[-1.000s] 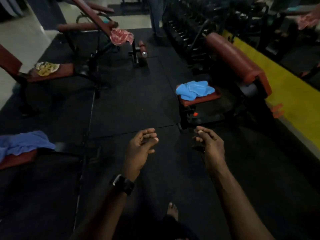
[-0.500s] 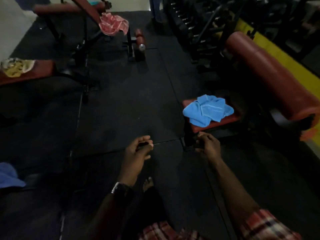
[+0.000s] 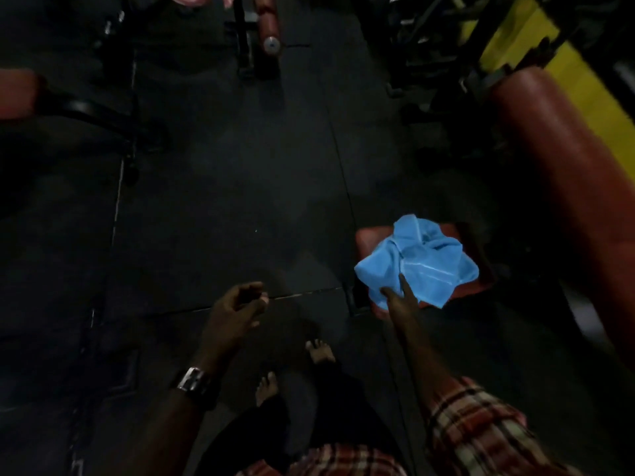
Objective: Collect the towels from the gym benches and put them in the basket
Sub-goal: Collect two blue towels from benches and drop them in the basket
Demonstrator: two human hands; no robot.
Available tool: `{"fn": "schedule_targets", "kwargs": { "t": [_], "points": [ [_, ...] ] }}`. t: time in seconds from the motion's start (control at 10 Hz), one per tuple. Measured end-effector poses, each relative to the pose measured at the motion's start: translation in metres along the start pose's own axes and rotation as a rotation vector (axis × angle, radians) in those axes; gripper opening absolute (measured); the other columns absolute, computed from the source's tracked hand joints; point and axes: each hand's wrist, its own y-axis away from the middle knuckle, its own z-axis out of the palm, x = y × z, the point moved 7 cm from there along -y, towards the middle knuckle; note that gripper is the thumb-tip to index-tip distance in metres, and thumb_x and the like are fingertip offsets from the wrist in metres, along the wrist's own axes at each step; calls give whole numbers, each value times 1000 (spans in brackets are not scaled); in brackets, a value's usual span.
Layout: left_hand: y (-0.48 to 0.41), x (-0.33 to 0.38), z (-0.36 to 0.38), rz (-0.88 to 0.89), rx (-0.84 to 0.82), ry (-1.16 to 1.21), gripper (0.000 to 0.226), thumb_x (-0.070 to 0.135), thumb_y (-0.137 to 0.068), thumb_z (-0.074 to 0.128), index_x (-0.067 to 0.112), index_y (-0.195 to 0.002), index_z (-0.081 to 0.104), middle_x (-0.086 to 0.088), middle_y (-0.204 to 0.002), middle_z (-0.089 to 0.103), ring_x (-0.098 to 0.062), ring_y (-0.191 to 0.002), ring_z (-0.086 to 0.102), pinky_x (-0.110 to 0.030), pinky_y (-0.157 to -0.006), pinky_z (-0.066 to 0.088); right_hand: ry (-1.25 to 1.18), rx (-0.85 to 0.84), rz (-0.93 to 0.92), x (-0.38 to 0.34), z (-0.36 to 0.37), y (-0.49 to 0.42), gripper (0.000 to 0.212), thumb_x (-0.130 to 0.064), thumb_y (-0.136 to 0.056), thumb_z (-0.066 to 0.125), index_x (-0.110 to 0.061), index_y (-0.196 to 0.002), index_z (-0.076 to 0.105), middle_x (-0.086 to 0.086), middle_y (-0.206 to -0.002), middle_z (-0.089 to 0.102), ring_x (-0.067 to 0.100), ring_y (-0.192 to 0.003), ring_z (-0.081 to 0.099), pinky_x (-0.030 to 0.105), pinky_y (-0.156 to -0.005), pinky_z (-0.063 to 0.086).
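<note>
While the right hand [image 3: 395, 300] reaches out to the crumpled blue towel [image 3: 419, 259], its fingers [image 3: 407, 286] lie on the near edge of the cloth, though whether they have closed on it cannot be told from this angle. The towel sits bunched on the small red seat pad [image 3: 372, 237], the tabletop of a gym bench whose long red backrest [image 3: 563, 173] runs up the right side. The left hand [image 3: 233, 314] hangs apart over the dark rubber floor [image 3: 223, 187], fingers loosely curled and holding nothing, a watch [image 3: 192, 379] on its wrist.
</note>
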Motion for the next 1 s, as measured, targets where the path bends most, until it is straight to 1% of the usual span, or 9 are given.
{"fn": "schedule_targets", "kwargs": {
  "t": [0.1, 0.3, 0.4, 0.5, 0.6, 0.7, 0.8, 0.9, 1.0],
  "points": [
    [-18, 5, 3, -31, 103, 62, 25, 3, -92, 61, 26, -100, 65, 3, -98, 71, -13, -86, 66, -29, -70, 49, 217, -8, 10, -12, 11, -30, 66, -14, -84, 72, -1, -141, 42, 22, -146, 42, 36, -133, 41, 44, -111, 32],
    [-29, 15, 38, -76, 144, 161, 23, 2, -92, 61, 10, -113, 64, -6, -98, 70, -14, -79, 66, -18, -61, 50, 254, -132, -145, -71, 48, -33, 30, -8, -80, 72, -1, -109, 68, 19, -109, 70, 29, -98, 65, 35, -80, 52],
    [-31, 25, 37, -74, 192, 199, 25, 5, -92, 62, 7, -117, 63, -6, -101, 69, -14, -81, 66, -23, -64, 49, 251, -333, -214, -103, 95, -13, 16, -6, -82, 70, -2, -98, 69, 19, -99, 70, 29, -89, 66, 39, -77, 55],
    [-20, 31, 10, -64, 290, 214, 26, 11, -91, 65, 21, -114, 64, 0, -108, 70, -16, -93, 68, -29, -70, 53, 299, -557, -257, -127, 145, 26, 9, -8, -87, 64, -14, -80, 63, 9, -84, 65, 17, -74, 60, 21, -65, 49],
    [4, 30, -27, -62, 340, 117, 47, 6, -85, 71, 28, -124, 57, 2, -122, 64, -19, -106, 66, -41, -84, 57, 265, -792, -210, -143, 191, 83, 17, -1, -89, 55, -10, -75, 60, 3, -72, 59, 10, -61, 56, 22, -58, 47],
    [35, 26, -63, -42, 268, -75, 80, -1, -77, 77, 15, -145, 39, -7, -139, 54, -26, -122, 58, -44, -102, 49, 268, -1073, -144, -148, 231, 157, 13, -11, -81, 60, -2, -91, 64, 10, -86, 66, 18, -78, 64, 34, -73, 54],
    [74, 4, -109, -75, 304, -383, 115, 28, -63, 90, 18, -155, 21, 2, -153, 34, -19, -137, 40, -41, -113, 38, 327, -1321, -45, -140, 266, 240, 28, -19, -82, 57, -3, -104, 64, 16, -101, 69, 29, -93, 67, 48, -80, 56],
    [123, -3, -156, 50, 534, -105, 95, 9, -81, 78, 19, -151, 14, 0, -154, 27, -8, -138, 35, -22, -111, 37, 255, -1480, 13, -134, 307, 329, 19, -12, -85, 53, -8, -99, 66, 7, -93, 69, 21, -78, 69, 41, -72, 56],
    [166, -19, -224, 117, 820, 60, 34, -16, -87, 58, -7, -119, 60, -21, -105, 70, 0, -85, 64, -12, -67, 49, 154, -1648, 87, -118, 342, 416, 24, -13, -76, 54, -17, -88, 75, 13, -99, 72, 29, -89, 71, 46, -75, 57]
  ]
}}
